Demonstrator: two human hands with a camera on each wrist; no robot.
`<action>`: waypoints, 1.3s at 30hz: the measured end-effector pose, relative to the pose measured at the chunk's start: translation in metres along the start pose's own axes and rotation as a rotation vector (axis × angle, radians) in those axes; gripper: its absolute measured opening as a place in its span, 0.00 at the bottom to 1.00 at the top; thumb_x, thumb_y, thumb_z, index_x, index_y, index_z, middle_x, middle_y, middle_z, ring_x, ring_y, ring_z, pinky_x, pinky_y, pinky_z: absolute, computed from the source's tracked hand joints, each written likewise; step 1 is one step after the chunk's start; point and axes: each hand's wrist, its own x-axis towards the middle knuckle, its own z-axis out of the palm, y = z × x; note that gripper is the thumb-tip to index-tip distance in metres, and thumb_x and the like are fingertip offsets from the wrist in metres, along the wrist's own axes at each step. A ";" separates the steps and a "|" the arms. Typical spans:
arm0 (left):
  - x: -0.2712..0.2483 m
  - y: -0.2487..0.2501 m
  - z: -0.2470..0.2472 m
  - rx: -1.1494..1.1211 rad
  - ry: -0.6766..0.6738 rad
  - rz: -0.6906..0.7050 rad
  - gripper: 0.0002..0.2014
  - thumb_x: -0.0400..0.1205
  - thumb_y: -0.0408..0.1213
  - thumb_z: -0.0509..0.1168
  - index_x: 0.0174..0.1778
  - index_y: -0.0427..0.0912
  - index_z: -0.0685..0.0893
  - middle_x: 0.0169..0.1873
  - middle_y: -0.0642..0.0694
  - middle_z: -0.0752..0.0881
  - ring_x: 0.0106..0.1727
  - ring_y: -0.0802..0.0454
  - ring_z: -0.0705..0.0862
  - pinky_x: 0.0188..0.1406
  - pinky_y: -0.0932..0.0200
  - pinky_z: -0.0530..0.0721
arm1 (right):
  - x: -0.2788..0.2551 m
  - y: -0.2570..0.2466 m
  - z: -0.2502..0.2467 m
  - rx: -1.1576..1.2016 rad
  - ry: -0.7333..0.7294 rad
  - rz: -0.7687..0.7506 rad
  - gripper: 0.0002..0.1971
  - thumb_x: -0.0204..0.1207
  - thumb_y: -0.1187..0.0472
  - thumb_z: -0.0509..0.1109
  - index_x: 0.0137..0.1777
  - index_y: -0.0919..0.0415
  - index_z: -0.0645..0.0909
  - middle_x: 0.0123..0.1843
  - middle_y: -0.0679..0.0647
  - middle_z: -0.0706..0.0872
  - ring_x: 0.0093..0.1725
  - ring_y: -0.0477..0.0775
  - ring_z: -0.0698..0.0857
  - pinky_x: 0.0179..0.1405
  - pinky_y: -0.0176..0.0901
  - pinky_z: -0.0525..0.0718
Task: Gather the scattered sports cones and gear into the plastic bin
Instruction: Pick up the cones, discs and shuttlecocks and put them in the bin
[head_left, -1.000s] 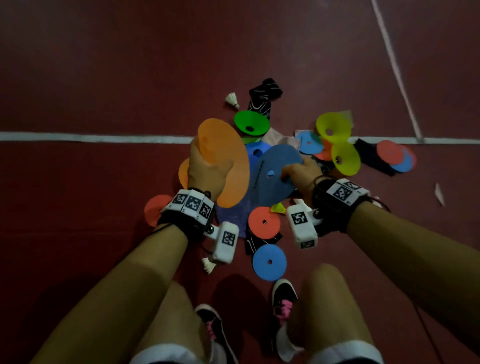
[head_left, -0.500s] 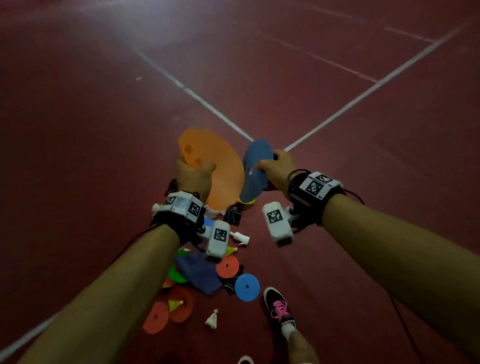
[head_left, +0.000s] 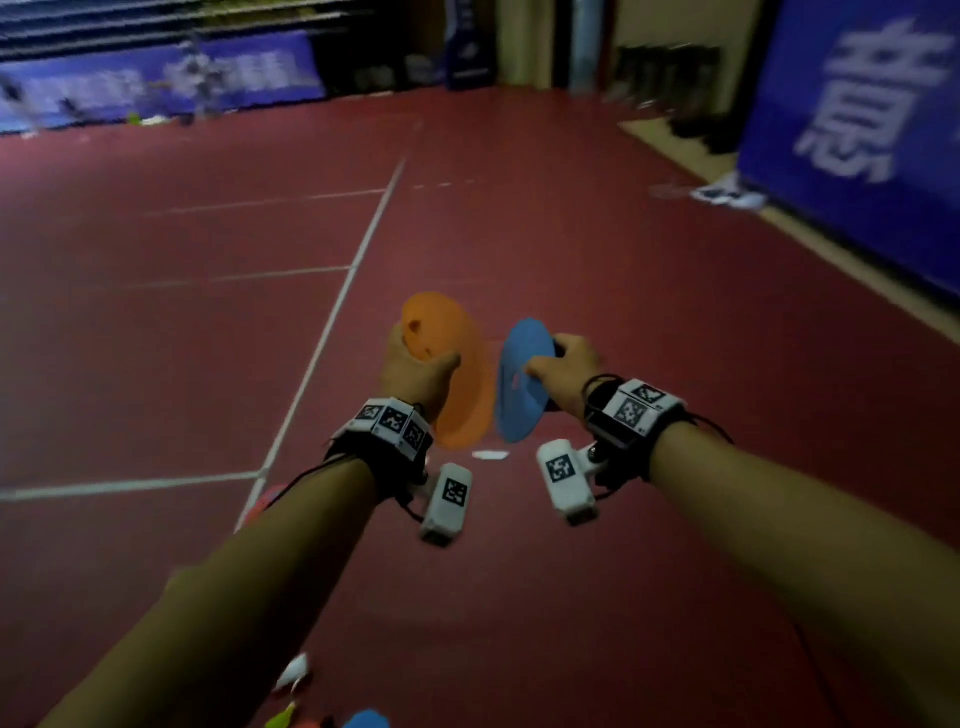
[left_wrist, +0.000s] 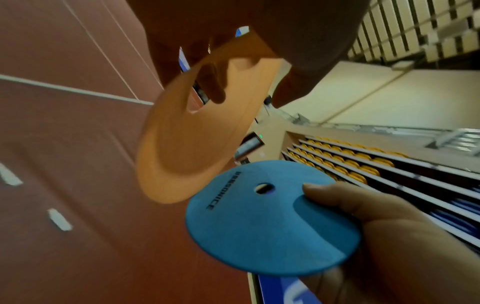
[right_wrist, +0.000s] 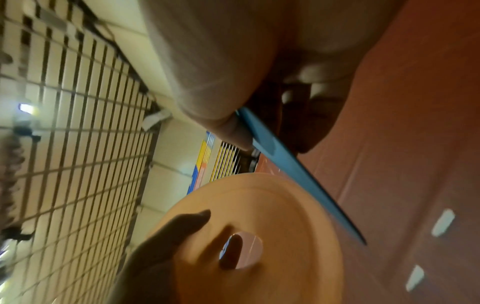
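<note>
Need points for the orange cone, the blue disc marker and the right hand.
orange cone (head_left: 457, 395), head view, on its lower flared side.
blue disc marker (left_wrist: 259, 230), left wrist view, on its flat face below the centre hole.
right hand (head_left: 563, 371), head view, on its back.

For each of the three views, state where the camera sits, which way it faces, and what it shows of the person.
Head: on the head, facing forward and down over the red court floor; shows both forearms, left hand and right hand.
Left wrist: looks along the left hand at its orange cone.
Right wrist: looks along the right hand at its blue disc, edge-on.
Shared: every view shows both cone and disc.
</note>
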 end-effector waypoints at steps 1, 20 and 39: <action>-0.005 0.015 0.041 0.004 -0.058 0.034 0.38 0.74 0.36 0.75 0.78 0.42 0.66 0.68 0.35 0.78 0.65 0.34 0.79 0.61 0.39 0.81 | 0.003 0.015 -0.040 0.018 0.055 0.014 0.08 0.70 0.64 0.70 0.33 0.56 0.76 0.32 0.56 0.80 0.34 0.60 0.81 0.32 0.55 0.88; -0.234 0.166 0.624 0.030 -0.866 0.159 0.30 0.73 0.38 0.73 0.70 0.47 0.69 0.51 0.42 0.79 0.51 0.37 0.83 0.47 0.41 0.85 | -0.060 0.288 -0.587 0.277 0.770 0.311 0.07 0.76 0.68 0.69 0.50 0.71 0.84 0.45 0.66 0.87 0.39 0.61 0.86 0.30 0.43 0.83; -0.209 0.253 1.100 0.057 -1.249 0.055 0.17 0.82 0.30 0.55 0.63 0.42 0.82 0.54 0.32 0.85 0.56 0.30 0.84 0.61 0.32 0.80 | 0.115 0.434 -0.907 -0.049 0.996 0.623 0.08 0.73 0.65 0.70 0.49 0.69 0.83 0.43 0.65 0.88 0.35 0.62 0.87 0.30 0.50 0.86</action>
